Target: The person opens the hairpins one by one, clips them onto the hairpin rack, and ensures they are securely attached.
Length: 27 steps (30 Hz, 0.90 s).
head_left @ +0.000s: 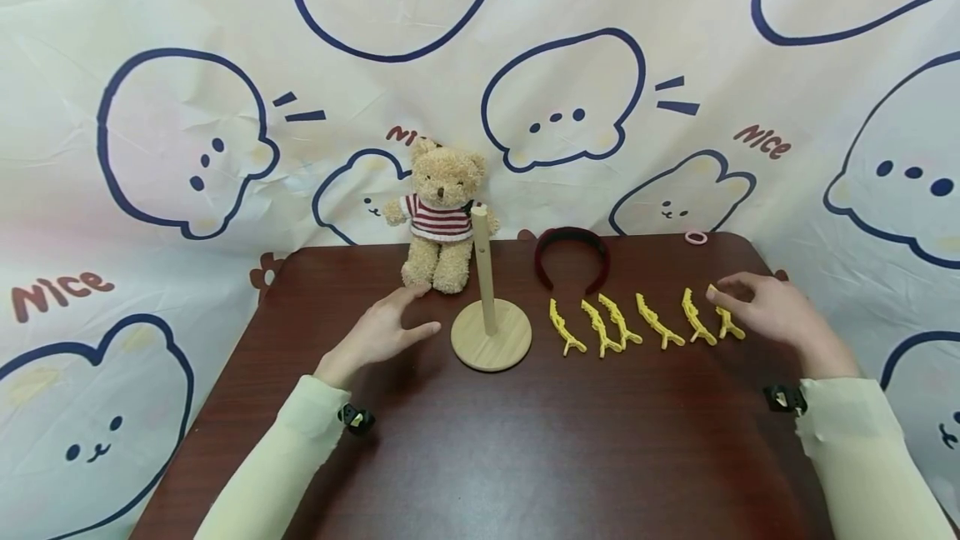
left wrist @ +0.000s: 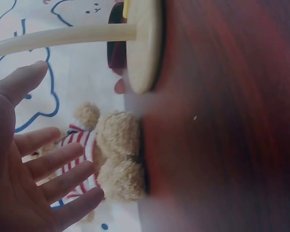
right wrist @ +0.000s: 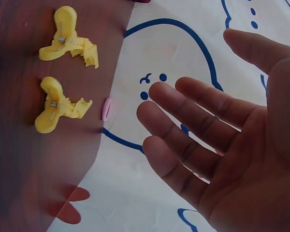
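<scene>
My left hand (head_left: 378,332) hovers over the table, between a teddy bear (head_left: 441,219) in a red-and-white striped shirt and an upright wooden stand (head_left: 491,348) with a round base. Its fingers are spread and hold nothing; the left wrist view shows the bare palm (left wrist: 19,193) beside the bear. At the right, my right hand (head_left: 780,315) is held above the end of a row of several yellow hair clips, partly covering the last clip (head_left: 729,327). In the right wrist view, its relaxed fingers (right wrist: 176,125) are apart from two yellow clips (right wrist: 53,108).
Behind the clips a dark red headband (head_left: 572,233) lies on the brown table (head_left: 525,457). A small pink ring (head_left: 696,237), perhaps a hair tie, is at the far edge. A printed cloth (head_left: 420,90) with cartoon bears hangs behind the table.
</scene>
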### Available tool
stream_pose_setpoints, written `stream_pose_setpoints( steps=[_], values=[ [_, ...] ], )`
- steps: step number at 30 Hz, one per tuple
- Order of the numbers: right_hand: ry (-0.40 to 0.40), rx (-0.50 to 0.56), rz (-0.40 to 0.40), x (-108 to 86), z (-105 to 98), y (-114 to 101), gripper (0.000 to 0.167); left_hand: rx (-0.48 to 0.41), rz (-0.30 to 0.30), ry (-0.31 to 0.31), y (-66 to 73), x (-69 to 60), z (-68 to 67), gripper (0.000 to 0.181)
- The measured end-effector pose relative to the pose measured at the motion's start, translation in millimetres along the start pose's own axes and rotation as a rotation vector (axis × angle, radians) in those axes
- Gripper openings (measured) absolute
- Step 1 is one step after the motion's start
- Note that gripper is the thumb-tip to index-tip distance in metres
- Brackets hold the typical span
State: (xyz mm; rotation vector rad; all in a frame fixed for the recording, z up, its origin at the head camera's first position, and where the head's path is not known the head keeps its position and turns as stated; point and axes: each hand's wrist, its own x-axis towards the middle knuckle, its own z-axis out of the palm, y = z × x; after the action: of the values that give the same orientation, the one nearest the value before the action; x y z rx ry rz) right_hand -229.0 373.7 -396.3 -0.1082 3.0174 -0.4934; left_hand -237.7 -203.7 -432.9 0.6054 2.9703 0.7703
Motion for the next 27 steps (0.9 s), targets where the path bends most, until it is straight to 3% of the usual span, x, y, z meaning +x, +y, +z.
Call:
stream_pose_setpoints(
  steps=[17, 27],
  values=[
    [-0.031, 0.010, 0.014, 0.5, 15, 17, 0.075, -0.016, 0.006, -0.088, 3.4, 8.2, 26.9, 0.077],
    [-0.040, 0.002, 0.040, 2.2, 25, 31, 0.075, -0.025, 0.001, -0.122, 2.5, 12.0, 33.0, 0.078]
  ],
)
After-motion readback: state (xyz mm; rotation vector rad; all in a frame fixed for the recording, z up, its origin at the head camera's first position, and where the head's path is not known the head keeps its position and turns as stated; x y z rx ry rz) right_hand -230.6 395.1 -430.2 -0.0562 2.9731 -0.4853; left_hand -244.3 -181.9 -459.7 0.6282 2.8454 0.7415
